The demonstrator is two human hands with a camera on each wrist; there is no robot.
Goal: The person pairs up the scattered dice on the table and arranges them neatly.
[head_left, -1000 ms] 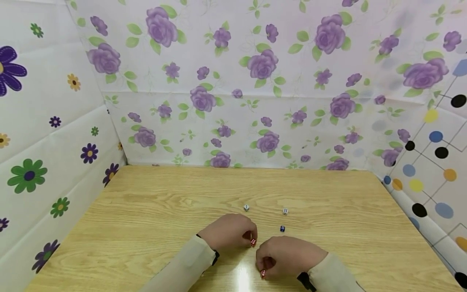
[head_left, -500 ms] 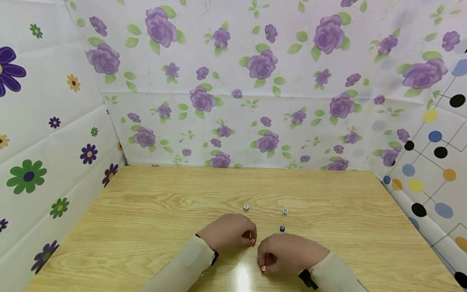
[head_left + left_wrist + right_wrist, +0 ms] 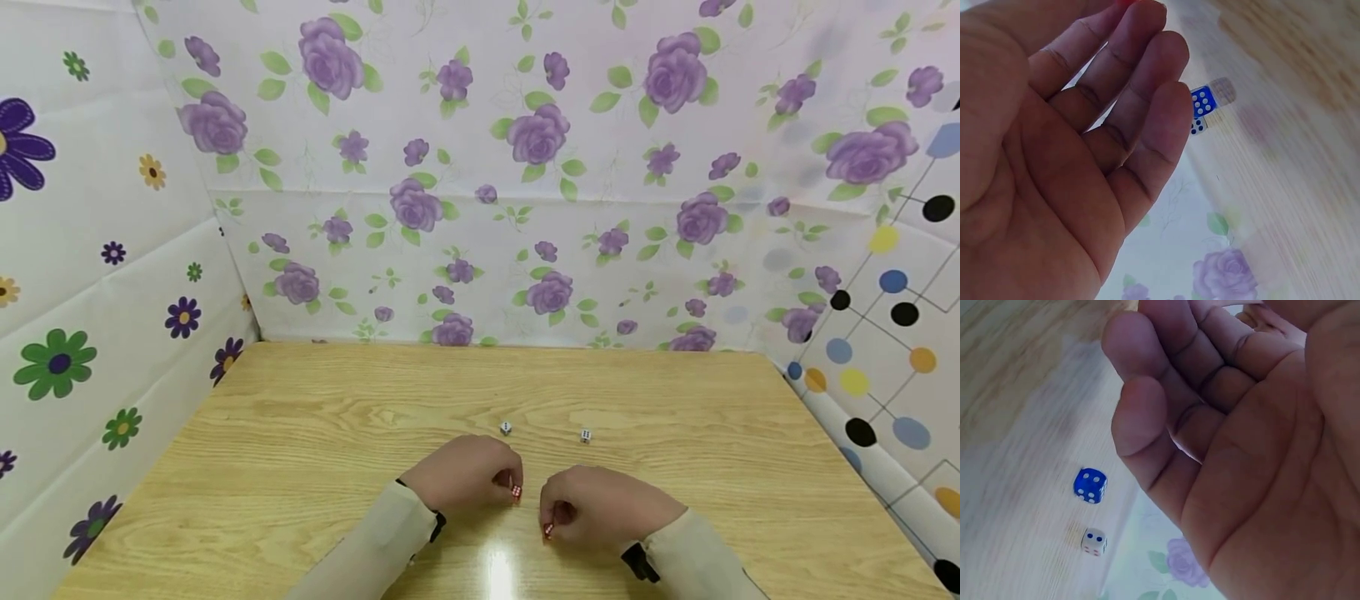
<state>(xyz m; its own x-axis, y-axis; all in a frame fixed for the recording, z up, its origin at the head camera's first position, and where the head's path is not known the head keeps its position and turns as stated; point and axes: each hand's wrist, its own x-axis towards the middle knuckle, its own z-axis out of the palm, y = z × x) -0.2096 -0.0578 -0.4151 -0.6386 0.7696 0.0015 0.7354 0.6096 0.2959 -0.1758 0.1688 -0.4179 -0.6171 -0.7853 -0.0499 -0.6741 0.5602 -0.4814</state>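
Between the thumb and fingertips of my left hand point(image 3: 467, 473), a red die point(image 3: 517, 492) with white dots is pinched. My right hand point(image 3: 609, 510) pinches a second red die point(image 3: 548, 530), a little nearer to me and to the right. Only a sliver of red shows at the top of the left wrist view; the right wrist view hides its red die. A blue die point(image 3: 1090, 485) lies on the table past the right hand, which covers it in the head view. Two white dice point(image 3: 506, 427) point(image 3: 586, 435) lie farther back.
The wooden table point(image 3: 315, 417) reflects a bright light near its front. Flowered cloth point(image 3: 480, 200) hangs behind it, with patterned cloth point(image 3: 862, 358) along the right side and daisy-print cloth point(image 3: 120, 350) on the left.
My right hand has moved away from me and slightly right with its red die, now covering the blue die in the head view. The left hand has shifted very slightly left and back.
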